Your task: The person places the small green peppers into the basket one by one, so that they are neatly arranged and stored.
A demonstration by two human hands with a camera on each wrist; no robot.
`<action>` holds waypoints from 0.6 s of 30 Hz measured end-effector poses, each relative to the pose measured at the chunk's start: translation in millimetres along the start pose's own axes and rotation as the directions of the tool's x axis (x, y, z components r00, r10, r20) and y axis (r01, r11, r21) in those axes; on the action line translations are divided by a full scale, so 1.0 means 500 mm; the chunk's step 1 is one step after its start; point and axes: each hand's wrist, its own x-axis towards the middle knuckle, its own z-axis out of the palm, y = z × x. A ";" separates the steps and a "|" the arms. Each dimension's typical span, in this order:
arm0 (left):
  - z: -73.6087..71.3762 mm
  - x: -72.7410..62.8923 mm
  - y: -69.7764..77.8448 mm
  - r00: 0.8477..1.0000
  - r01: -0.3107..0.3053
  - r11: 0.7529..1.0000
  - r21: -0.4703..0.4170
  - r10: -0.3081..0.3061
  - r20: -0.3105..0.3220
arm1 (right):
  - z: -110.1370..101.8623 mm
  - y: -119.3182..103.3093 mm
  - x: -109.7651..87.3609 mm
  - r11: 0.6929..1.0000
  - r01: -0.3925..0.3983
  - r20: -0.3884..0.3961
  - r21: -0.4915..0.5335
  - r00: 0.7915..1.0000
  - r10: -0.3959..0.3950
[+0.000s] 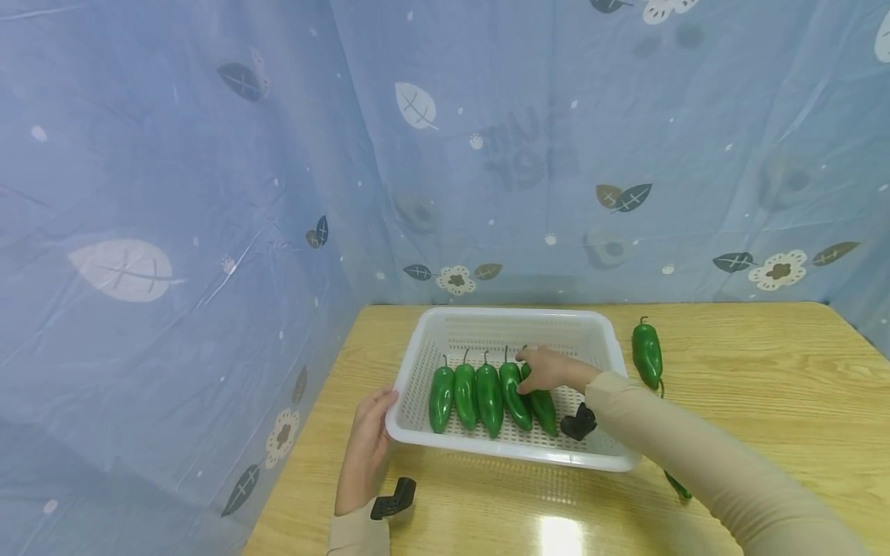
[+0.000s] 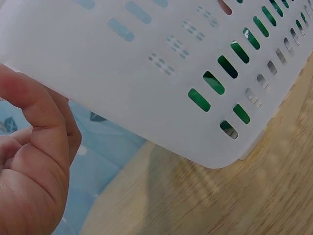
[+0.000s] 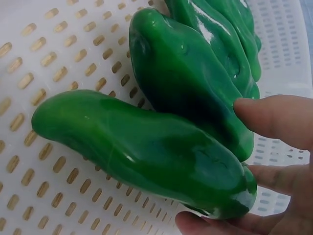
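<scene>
A white perforated plastic basket (image 1: 511, 451) holds several green peppers (image 1: 489, 398) side by side, stems toward the far side. My left hand (image 1: 368, 432) grips the basket's left rim; in the left wrist view its bent fingers (image 2: 51, 110) meet the rim's edge. Inside the basket, my right hand (image 1: 549, 369) is over the rightmost pepper (image 1: 545, 413). The right wrist view shows that pepper (image 3: 142, 152) lying on the slotted floor, with fingers around its stem end. The thumb (image 3: 274, 117) extends straight beside the neighbouring pepper (image 3: 181, 68).
On the wooden table (image 1: 751, 371), a green pepper (image 1: 647, 354) lies right of the basket. Another green pepper (image 1: 677, 486) is mostly hidden under my right forearm. Patterned blue cloth (image 1: 521, 154) hangs behind the table and along its left side.
</scene>
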 end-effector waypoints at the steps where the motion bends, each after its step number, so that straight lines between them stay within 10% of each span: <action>1: 0.001 0.000 0.000 1.000 0.003 1.000 -0.003 -0.003 -0.005 | 0.000 0.001 0.000 1.000 -0.002 0.003 0.000 1.000 0.002; 18: 0.002 0.001 -0.001 1.000 -0.019 1.000 -0.001 0.019 -0.001 | -0.050 0.025 -0.012 0.998 0.062 -0.030 0.018 0.998 -0.062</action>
